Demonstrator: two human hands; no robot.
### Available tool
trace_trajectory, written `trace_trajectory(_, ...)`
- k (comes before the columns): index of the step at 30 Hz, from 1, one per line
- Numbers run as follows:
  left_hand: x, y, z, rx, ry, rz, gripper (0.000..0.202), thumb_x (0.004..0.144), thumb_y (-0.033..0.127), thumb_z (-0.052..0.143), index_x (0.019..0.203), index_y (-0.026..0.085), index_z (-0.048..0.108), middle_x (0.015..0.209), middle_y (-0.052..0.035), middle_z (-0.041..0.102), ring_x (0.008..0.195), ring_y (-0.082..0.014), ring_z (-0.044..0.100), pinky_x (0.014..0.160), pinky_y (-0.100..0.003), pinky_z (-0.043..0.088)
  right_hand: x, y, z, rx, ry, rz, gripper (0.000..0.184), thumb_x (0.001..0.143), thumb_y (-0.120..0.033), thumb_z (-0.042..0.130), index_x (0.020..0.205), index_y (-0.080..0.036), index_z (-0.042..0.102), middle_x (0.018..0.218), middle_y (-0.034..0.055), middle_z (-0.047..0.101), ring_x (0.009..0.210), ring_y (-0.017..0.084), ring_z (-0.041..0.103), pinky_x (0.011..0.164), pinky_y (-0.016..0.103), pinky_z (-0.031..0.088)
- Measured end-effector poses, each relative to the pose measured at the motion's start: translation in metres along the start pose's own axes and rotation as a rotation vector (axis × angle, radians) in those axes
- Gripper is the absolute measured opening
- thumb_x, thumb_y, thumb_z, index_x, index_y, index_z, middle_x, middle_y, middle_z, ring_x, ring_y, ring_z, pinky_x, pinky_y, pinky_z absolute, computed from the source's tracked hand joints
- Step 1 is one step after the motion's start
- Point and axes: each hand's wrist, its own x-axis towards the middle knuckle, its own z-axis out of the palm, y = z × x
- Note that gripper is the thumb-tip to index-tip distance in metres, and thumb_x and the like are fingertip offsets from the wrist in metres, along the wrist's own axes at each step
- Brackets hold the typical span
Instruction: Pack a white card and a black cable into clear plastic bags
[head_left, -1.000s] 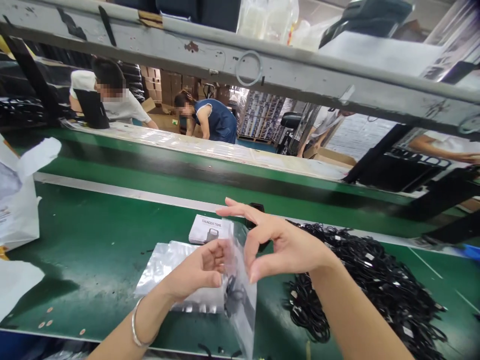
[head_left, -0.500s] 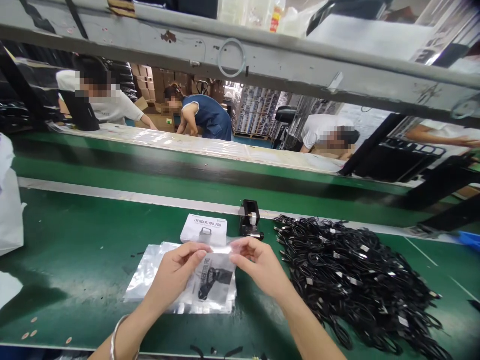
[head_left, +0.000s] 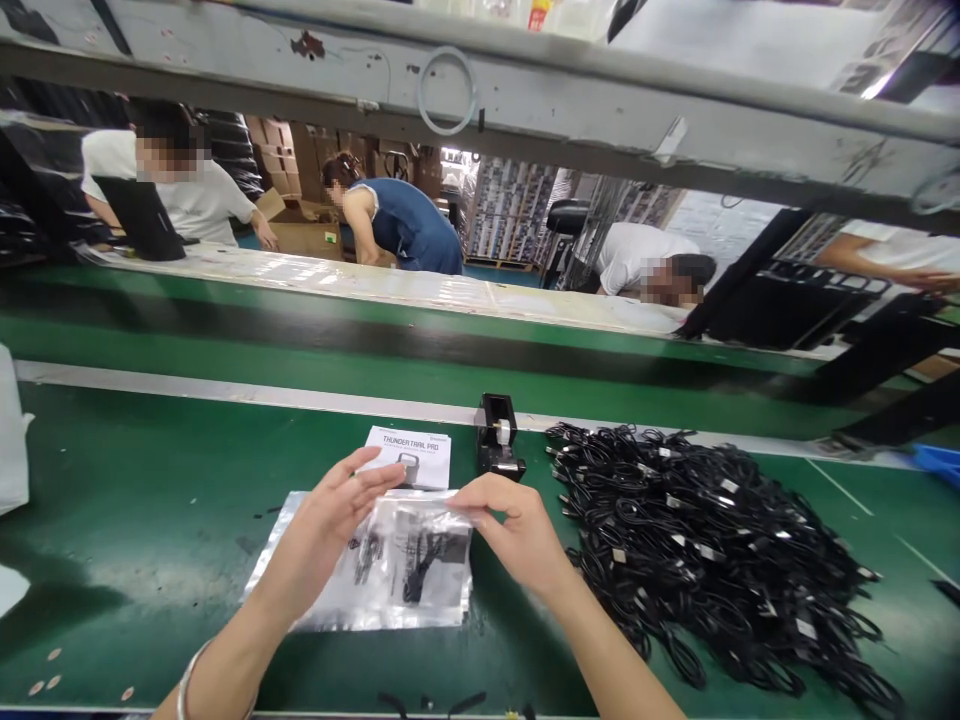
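We find a green workbench [head_left: 127, 480] below a grey steel rail [head_left: 525, 110], with a co-worker [head_left: 405, 225] bent over beyond it. Taking the clear plastic bag [head_left: 424, 550] as reference: a silver foil bag [head_left: 345, 618] lies under it, a Thunder Trail Pro leaflet [head_left: 409, 455] just behind, a tape dispenser [head_left: 495, 435] behind right, black cables [head_left: 697, 550] right. Glare obscures its contents. The right hand [head_left: 517, 530] pinches its top edge narrowly; the left hand [head_left: 322, 530] lies half-open at its left edge, grip unclear.

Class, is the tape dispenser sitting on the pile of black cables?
No, the tape dispenser stands on the green bench mat, apart from the black cables.
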Motion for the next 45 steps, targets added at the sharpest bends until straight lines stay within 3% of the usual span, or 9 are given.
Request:
trace_trajectory(3, 0.001, -0.002, 0.006, 0.039, -0.039, -0.052, 0.053, 0.077, 0.056, 0.046, 0.116, 0.021, 0.048, 0.109, -0.0103, 0.063, 0.100, -0.0247, 0.057, 0.085, -0.036, 0.043, -0.003, 0.003, 0.003, -0.035, -0.038, -0.048, 0.037, 0.069, 0.003, 0.044, 0.079, -0.022, 0.070, 0.084, 0.0022, 0.066, 0.080, 0.014, 0.061, 0.072, 0.026, 0.047)
trace_trajectory(7, 0.000, -0.013, 0.014, 0.377, -0.091, -0.057, 0.026, 0.072, 0.044, 0.060, 0.075, 0.019, 0.062, 0.072, -0.0023, 0.064, 0.070, -0.0182, 0.057, 0.066, -0.027, 0.044, -0.006, 0.004, -0.002, -0.148, -0.010, -0.088, 0.036, 0.072, -0.001, 0.042, 0.084, -0.023, 0.068, 0.098, 0.0038, 0.062, 0.091, 0.015, 0.057, 0.077, 0.028, 0.045)
trace_trajectory(11, -0.004, -0.022, 0.017, 0.368, 0.046, 0.005, 0.027, 0.071, 0.045, 0.059, 0.066, 0.019, 0.062, 0.056, 0.0025, 0.055, 0.049, -0.0112, 0.045, 0.048, -0.021, 0.036, 0.004, 0.012, -0.025, -0.332, 0.396, 0.252, 0.023, 0.080, -0.026, 0.046, 0.097, -0.021, 0.061, 0.106, 0.0088, 0.054, 0.080, 0.018, 0.056, 0.071, 0.033, 0.043)
trace_trajectory(14, -0.006, -0.023, 0.020, 0.298, 0.141, -0.018, 0.030, 0.069, 0.048, 0.060, 0.073, 0.019, 0.062, 0.050, 0.0042, 0.051, 0.041, -0.0098, 0.038, 0.039, -0.020, 0.028, 0.017, 0.025, -0.039, -0.307, 0.416, 0.478, 0.023, 0.073, -0.040, 0.056, 0.067, -0.018, 0.063, 0.081, 0.0056, 0.058, 0.060, 0.015, 0.054, 0.064, 0.033, 0.043)
trace_trajectory(18, -0.005, -0.024, 0.022, 0.254, 0.212, -0.043, 0.033, 0.068, 0.047, 0.060, 0.081, 0.017, 0.061, 0.051, 0.0040, 0.054, 0.043, -0.0106, 0.043, 0.041, -0.020, 0.030, 0.025, 0.037, -0.037, -0.127, 0.359, 0.528, 0.029, 0.071, -0.044, 0.056, 0.062, -0.017, 0.059, 0.057, -0.0007, 0.056, 0.043, 0.011, 0.050, 0.051, 0.028, 0.045)
trace_trajectory(25, -0.001, -0.029, 0.021, 0.272, 0.211, -0.030, 0.033, 0.073, 0.047, 0.057, 0.084, 0.017, 0.060, 0.070, -0.0009, 0.064, 0.063, -0.0159, 0.057, 0.057, -0.023, 0.044, -0.009, 0.039, -0.010, -0.012, 0.466, 0.485, 0.027, 0.074, -0.041, 0.055, 0.061, -0.018, 0.057, 0.101, 0.0089, 0.057, 0.104, 0.021, 0.051, 0.085, 0.033, 0.043)
trace_trajectory(29, -0.002, -0.026, 0.023, 0.277, 0.234, -0.032, 0.035, 0.073, 0.049, 0.056, 0.085, 0.017, 0.060, 0.069, -0.0011, 0.064, 0.061, -0.0165, 0.058, 0.055, -0.024, 0.044, -0.029, 0.042, -0.005, -0.124, 0.516, 0.492, 0.025, 0.071, -0.038, 0.060, 0.056, -0.018, 0.057, 0.092, 0.0108, 0.055, 0.087, 0.023, 0.054, 0.076, 0.036, 0.044)
trace_trajectory(37, -0.017, -0.025, 0.040, 0.380, 0.324, 0.061, 0.026, 0.072, 0.045, 0.058, 0.076, 0.020, 0.061, 0.063, 0.0019, 0.063, 0.058, -0.0148, 0.057, 0.053, -0.021, 0.044, -0.026, -0.013, 0.036, 0.417, 0.190, 0.630, 0.033, 0.074, -0.045, 0.056, 0.060, -0.016, 0.053, 0.053, -0.0027, 0.054, 0.037, 0.006, 0.037, 0.039, 0.019, 0.029)
trace_trajectory(45, -0.033, -0.020, 0.026, 0.393, 0.350, 0.016, 0.029, 0.071, 0.048, 0.057, 0.075, 0.020, 0.059, 0.065, 0.0015, 0.062, 0.055, -0.0125, 0.054, 0.050, -0.019, 0.044, -0.025, -0.005, 0.046, -0.210, -0.094, 0.586, 0.045, 0.071, -0.055, 0.055, 0.046, -0.017, 0.050, 0.043, -0.0014, 0.054, 0.044, 0.011, 0.049, 0.044, 0.021, 0.030)
